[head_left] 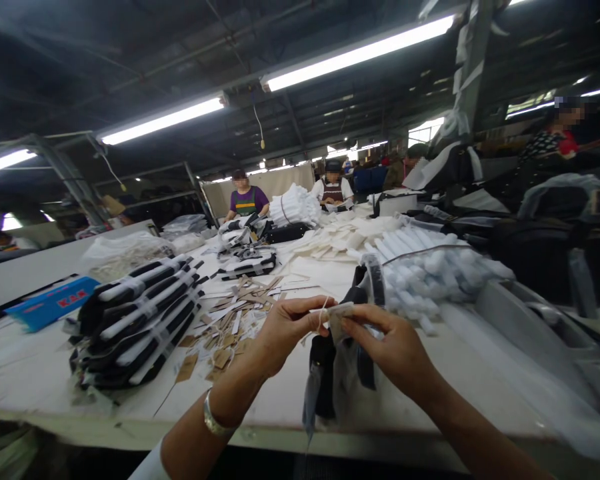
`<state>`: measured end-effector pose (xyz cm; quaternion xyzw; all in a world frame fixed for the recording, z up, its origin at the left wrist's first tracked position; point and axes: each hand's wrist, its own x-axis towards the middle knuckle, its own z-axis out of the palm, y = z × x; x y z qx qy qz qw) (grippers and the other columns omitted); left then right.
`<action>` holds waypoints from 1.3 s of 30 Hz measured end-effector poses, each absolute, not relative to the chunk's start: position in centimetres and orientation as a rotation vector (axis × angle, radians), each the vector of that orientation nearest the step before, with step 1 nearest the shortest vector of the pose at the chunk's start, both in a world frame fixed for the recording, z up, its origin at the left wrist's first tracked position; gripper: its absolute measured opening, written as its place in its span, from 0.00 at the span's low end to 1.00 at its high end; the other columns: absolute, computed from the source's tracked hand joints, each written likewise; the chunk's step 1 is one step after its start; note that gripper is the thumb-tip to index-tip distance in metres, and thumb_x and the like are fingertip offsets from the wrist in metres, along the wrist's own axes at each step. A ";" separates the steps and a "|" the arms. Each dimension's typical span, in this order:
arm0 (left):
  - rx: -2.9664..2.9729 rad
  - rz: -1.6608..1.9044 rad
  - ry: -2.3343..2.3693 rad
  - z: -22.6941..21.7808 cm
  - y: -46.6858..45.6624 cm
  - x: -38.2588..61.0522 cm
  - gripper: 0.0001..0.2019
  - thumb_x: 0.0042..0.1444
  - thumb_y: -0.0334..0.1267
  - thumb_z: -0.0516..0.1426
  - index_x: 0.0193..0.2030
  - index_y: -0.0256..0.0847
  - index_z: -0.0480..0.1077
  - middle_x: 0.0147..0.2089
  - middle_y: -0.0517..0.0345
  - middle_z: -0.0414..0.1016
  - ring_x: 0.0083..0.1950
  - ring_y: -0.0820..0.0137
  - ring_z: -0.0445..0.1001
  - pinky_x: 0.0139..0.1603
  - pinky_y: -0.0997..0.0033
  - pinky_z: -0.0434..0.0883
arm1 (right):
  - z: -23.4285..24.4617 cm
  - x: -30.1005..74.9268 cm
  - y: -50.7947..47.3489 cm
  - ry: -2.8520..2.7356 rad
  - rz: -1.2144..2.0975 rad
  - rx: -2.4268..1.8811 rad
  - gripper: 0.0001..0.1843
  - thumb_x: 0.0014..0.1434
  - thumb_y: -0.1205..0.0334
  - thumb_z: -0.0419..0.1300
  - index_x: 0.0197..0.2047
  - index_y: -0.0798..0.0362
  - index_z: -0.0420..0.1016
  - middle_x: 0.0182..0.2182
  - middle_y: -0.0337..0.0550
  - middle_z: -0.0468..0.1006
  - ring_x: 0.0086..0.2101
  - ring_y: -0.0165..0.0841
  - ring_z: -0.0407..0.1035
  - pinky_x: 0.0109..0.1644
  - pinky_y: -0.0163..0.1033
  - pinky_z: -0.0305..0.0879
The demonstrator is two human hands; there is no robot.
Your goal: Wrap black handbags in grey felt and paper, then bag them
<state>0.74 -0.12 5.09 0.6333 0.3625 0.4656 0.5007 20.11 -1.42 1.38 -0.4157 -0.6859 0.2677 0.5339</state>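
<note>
My left hand point(284, 335) is closed in a pinch on a thin white string point(325, 305). Close beside it, my right hand point(397, 343) grips a small grey-brown tag point(337, 321) between thumb and fingers. Below both hands lies a black fabric item point(323, 380) with straps, partly wrapped in clear plastic; my hands hide its upper part. Brown and white paper tags with strings point(227, 343) are scattered on the table point(275, 417) left of my left hand.
A stack of black items with white wrapped rolls point(140, 320) stands at left, beside a blue box point(53, 303). Bundled white rolls point(425, 267) and a grey tray point(530, 327) lie at right. Two people sit across the table behind more materials.
</note>
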 end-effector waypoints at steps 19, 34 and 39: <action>2.542 1.245 1.166 8.0 -4.2 0.6 0.14 0.60 0.31 0.61 0.51 0.50 0.77 0.45 0.57 0.80 0.42 0.70 0.77 0.45 0.73 0.73 | 2.9 19.7 -1.7 -1.821 0.735 -0.805 0.15 0.64 0.57 0.60 0.52 0.46 0.79 0.47 0.44 0.78 0.49 0.37 0.72 0.55 0.40 0.69; 2.270 1.832 1.418 -0.5 -13.6 -1.2 0.20 0.54 0.24 0.62 0.48 0.55 0.75 0.35 0.64 0.78 0.35 0.71 0.77 0.39 0.73 0.76 | -2.4 20.1 1.0 -2.003 0.421 -0.743 0.19 0.68 0.65 0.52 0.57 0.42 0.75 0.52 0.40 0.80 0.52 0.37 0.73 0.69 0.57 0.53; 1.345 1.641 1.535 -7.8 -12.8 -0.2 0.20 0.62 0.44 0.60 0.60 0.51 0.67 0.40 0.58 0.72 0.34 0.70 0.76 0.35 0.71 0.76 | -2.5 19.8 1.2 -2.029 0.404 -0.716 0.17 0.67 0.64 0.55 0.57 0.43 0.75 0.52 0.42 0.80 0.53 0.37 0.72 0.68 0.57 0.54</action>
